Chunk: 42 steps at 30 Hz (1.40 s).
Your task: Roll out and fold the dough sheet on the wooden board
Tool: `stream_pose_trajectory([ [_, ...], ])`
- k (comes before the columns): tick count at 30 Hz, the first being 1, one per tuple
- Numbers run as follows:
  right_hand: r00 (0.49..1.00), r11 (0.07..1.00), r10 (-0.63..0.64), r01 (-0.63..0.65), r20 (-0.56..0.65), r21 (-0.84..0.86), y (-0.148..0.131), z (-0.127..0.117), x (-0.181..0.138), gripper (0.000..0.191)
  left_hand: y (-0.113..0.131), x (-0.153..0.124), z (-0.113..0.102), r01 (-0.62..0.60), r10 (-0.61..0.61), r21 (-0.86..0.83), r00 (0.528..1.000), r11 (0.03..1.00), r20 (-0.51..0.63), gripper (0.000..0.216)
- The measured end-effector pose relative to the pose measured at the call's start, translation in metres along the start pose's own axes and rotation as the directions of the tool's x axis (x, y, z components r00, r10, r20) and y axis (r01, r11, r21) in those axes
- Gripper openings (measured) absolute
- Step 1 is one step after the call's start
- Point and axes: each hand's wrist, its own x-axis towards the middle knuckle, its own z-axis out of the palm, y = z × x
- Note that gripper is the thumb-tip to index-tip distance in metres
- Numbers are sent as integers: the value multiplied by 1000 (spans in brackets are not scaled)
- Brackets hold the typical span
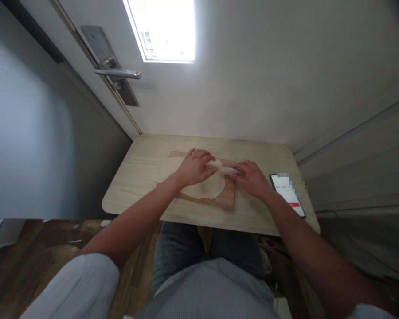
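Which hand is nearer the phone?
Right. The right hand sits on the pin, just left of the phone; the left hand lies farther off, over the dough.

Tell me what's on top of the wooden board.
A flat dough sheet and a pale rolling pin at its far edge, with the left hand and right hand on it. Both hands hide the pin's ends.

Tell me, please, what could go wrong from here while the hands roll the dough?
1. The phone lies beside the right hand, near the right edge of the table; the forearm might knock it off.
2. The dough reaches close to the near edge of the board; more rolling with the pin might push it over.
3. The board sits near the table's front edge; a hard push from the left hand could shift it.
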Motion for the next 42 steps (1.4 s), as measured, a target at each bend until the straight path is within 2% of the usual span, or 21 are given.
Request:
stream_pose_trajectory([
  [2, 997, 1000, 16, -17, 69, 15, 8, -2, 8, 28, -7, 27, 8, 63, -64, -27, 998, 998, -19, 41],
  [5, 987, 997, 68, -72, 145, 20, 13, -4, 21, 34, -14, 54, 27, 265, -265, 10, 964, 964, 5, 42],
  [8, 971, 976, 217, -214, 98, -38, 9, 1, 36, 50, -17, 63, 43, 425, -427, 77, 904, 902, 23, 49],
  [10, 955, 949, 297, -293, 18, -117, 3, 7, 44, 56, -18, 62, 49, 459, -463, 91, 886, 884, 18, 54],
  [14, 939, 906, 330, -344, -96, -248, -10, 22, 43, 58, -15, 55, 50, 425, -428, 88, 903, 901, 27, 56],
  [21, 933, 911, 271, -328, -238, -249, -31, 29, 11, 60, 3, 32, 46, 358, -361, 113, 933, 927, 8, 50],
  [30, 948, 919, 232, -287, -217, -272, -53, 32, -34, 64, 37, -13, 39, 288, -282, 148, 957, 946, -65, 50],
  [35, 946, 927, 168, -247, -277, -282, -62, 43, -68, 69, 51, -42, 36, 234, -232, 120, 972, 965, -32, 51],
  [42, 960, 939, 129, -199, -249, -281, -83, 43, -113, 84, 70, -82, 31, 192, -193, 82, 981, 978, 6, 53],
])
